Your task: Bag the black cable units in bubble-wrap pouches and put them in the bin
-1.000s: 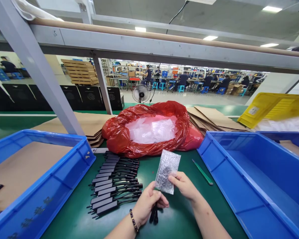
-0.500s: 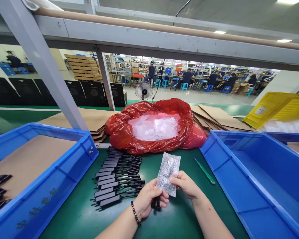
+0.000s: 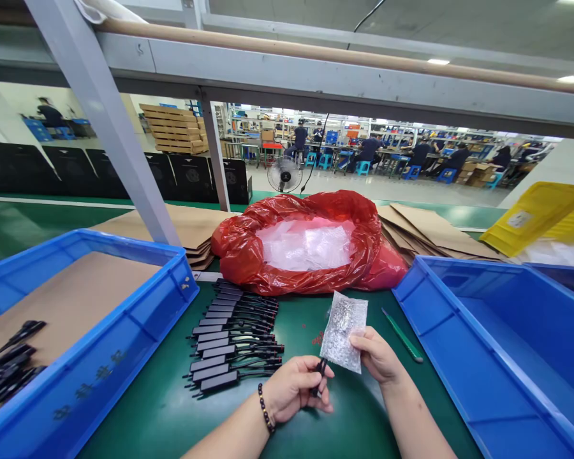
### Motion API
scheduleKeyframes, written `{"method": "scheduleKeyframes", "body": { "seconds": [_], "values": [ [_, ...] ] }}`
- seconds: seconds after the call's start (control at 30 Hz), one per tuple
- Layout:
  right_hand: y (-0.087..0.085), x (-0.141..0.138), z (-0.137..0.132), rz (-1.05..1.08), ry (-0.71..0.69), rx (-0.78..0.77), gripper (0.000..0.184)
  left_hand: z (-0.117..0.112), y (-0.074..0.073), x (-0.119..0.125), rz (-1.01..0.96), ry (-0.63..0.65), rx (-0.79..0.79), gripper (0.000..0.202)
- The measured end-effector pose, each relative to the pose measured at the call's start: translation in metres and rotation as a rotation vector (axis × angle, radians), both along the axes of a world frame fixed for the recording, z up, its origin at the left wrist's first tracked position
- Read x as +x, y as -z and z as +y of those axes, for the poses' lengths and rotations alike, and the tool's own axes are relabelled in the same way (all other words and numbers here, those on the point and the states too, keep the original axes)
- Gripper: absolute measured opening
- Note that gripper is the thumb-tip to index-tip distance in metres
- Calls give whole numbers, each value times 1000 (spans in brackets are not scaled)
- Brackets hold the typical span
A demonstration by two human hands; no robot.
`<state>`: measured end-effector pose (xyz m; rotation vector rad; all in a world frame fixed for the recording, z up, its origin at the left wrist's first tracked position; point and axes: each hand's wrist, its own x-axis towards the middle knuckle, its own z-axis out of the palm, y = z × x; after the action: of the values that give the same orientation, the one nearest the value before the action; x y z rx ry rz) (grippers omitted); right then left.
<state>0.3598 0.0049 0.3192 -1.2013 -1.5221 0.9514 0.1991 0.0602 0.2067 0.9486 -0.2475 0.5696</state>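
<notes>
In my right hand (image 3: 381, 358) is a clear bubble-wrap bag (image 3: 342, 326), pinched at its right edge between thumb and fingers. My left hand (image 3: 294, 390), with a beaded bracelet at the wrist, is closed around a black cable piece (image 3: 320, 370); most of that piece is hidden by the fingers. Its thin upper end meets the bag's lower left corner; I cannot tell whether it goes inside. Left of my hands, several black box-shaped cable units (image 3: 219, 352) lie in a column on the green table (image 3: 344, 421), their leads pointing right.
A red plastic bag (image 3: 234, 245) full of bubble-wrap bags stands behind my hands. At the left, a blue bin (image 3: 138, 331) holds black cables on cardboard; another blue bin (image 3: 440, 338) stands at the right. A green utility knife (image 3: 404, 338) and small red bits (image 3: 318, 338) lie nearby.
The bubble-wrap bag has shifted right and away from my left hand, which held close against it before. The black piece in my left hand shows more now. The whole view has swung slightly left.
</notes>
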Motion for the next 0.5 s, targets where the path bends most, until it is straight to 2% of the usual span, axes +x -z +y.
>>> {"method": "scheduleKeyframes", "body": {
  "seconds": [0.07,0.17,0.27,0.37,0.43,0.5],
  "values": [
    [1,1,-1,17,-31,6,36,-1,0,1,-19,30,3,32],
    [2,2,-4,45,-38,40,31,-2,1,-1,-33,194,6,45],
    [3,3,-6,24,-87,68,27,-5,1,-3,-71,246,26,38],
    [4,2,-6,18,-174,72,25,-7,1,-2,-93,142,33,25],
    [4,1,-5,11,-187,76,23,-8,-1,1,-43,0,40,28],
    [5,1,-3,-12,-134,82,24,-9,-2,4,0,-136,49,33]
  ]
}}
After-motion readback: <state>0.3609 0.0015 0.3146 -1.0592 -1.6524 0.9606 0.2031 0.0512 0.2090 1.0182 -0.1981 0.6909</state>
